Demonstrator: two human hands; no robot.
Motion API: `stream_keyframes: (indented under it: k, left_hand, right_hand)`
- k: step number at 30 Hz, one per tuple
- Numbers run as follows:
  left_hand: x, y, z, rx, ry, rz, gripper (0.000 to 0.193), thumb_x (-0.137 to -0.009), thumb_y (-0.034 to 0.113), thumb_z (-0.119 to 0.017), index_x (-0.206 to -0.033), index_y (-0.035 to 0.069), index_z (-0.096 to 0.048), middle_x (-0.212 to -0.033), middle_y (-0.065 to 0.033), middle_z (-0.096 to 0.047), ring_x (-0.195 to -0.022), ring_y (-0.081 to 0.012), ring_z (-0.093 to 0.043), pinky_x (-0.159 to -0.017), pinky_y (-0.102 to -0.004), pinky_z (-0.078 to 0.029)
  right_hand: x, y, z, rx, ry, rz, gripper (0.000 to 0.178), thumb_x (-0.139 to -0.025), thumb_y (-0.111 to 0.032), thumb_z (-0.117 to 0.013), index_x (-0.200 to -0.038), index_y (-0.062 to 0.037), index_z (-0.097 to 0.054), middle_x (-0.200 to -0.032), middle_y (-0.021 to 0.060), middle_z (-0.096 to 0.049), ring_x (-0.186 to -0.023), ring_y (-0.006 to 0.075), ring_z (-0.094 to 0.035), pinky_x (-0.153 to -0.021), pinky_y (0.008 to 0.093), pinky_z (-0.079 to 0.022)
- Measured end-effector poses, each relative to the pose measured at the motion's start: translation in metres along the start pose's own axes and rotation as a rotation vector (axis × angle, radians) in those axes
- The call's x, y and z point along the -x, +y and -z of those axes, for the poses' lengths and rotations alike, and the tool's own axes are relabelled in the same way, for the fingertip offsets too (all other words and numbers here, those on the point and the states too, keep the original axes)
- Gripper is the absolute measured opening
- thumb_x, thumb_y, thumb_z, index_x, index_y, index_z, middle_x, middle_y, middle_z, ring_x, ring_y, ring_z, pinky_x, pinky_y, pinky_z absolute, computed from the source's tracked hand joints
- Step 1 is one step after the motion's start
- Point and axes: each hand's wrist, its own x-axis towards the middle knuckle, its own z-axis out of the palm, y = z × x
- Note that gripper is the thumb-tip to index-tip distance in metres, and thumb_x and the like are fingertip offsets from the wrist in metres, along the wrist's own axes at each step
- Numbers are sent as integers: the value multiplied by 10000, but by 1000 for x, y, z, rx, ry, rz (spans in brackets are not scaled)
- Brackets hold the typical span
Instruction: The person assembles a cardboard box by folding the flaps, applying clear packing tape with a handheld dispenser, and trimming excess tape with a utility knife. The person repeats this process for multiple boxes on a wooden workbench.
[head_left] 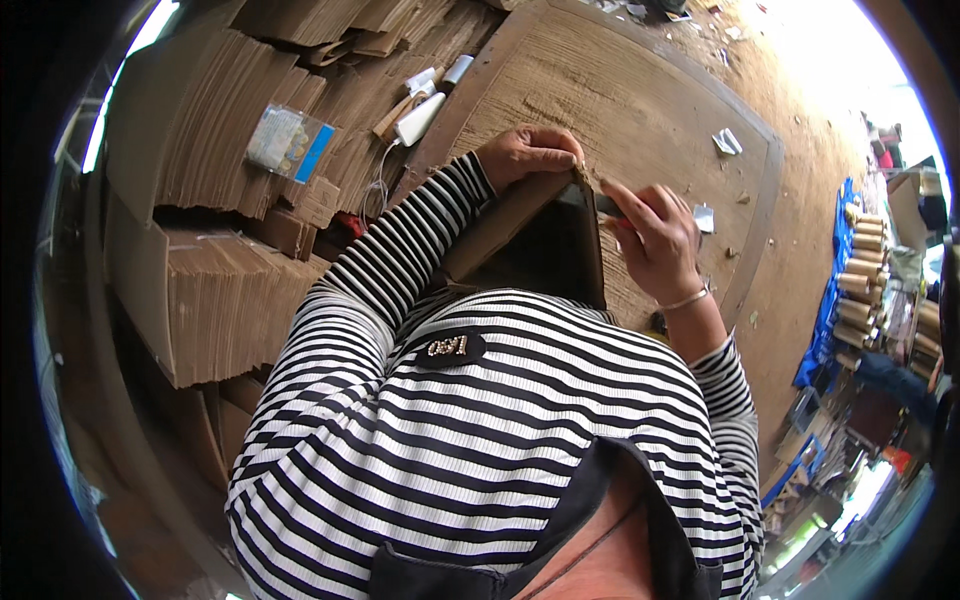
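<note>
A brown cardboard box (508,228) stands tilted against my front, its dark inside showing between the panels. At its top corner, my left hand (530,155) is closed over the cardboard edge, thumb on the near side. To the right, my right hand (658,232) is beside the box's right panel, with index finger and thumb pinched near its edge. Something dark and small shows between those fingertips, too little to name. The corner between my hands looks frayed.
A worn wooden board (640,110) lies beyond the box. Stacked flat cardboard (210,120) fills the left side, bearing a clear packet (280,140). A white power bank (420,120) with a cable lies near it. Rolls (858,285) are piled by a blue sheet at right.
</note>
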Motion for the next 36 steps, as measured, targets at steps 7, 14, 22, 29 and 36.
stream_keyframes:
  k: [7, 14, 22, 29, 36]
  left_hand:
    - [-5, 1, -5, -113, -17, -29, 225, -900, 259, -607, -966, 45, -630, -945, -27, -561, -922, -122, -520, -855, -268, -410]
    - [-21, 4, -18, -104, -25, 57, 249, -903, 282, -606, -956, 40, -630, -965, -31, -553, -929, -121, -511, -856, -265, -411]
    - [-36, -1, -21, -108, -75, 78, 287, -895, 309, -610, -975, 34, -631, -952, -25, -566, -926, -129, -532, -862, -258, -417]
    - [-38, 2, -24, -106, -71, 71, 292, -857, 286, -641, -970, 17, -622, -961, -25, -574, -943, -123, -541, -871, -261, -425]
    - [-38, -1, -28, -59, -7, 61, 217, -844, 176, -672, -997, 32, -616, -941, 2, -593, -896, -92, -543, -836, -241, -435]
  right_hand:
    - [34, 6, 9, -30, 14, 2, 345, -778, -181, -673, -1122, -177, -644, -747, 29, -528, -687, 214, -535, -628, 353, -431]
    - [35, 7, 7, -22, 54, -55, 363, -770, -168, -670, -1132, -193, -639, -740, 17, -518, -703, 202, -532, -636, 346, -422]
    - [28, 24, 3, 53, 214, -116, 345, -788, -192, -658, -1131, -201, -623, -763, 4, -529, -732, 202, -553, -657, 344, -438]
    - [14, 30, -4, 36, 223, -97, 379, -787, -188, -659, -1158, -242, -607, -766, -3, -534, -741, 200, -561, -652, 350, -452]
    - [8, 32, -6, 48, 245, -89, 395, -778, -183, -666, -1163, -256, -606, -766, -6, -535, -748, 200, -561, -651, 350, -449]
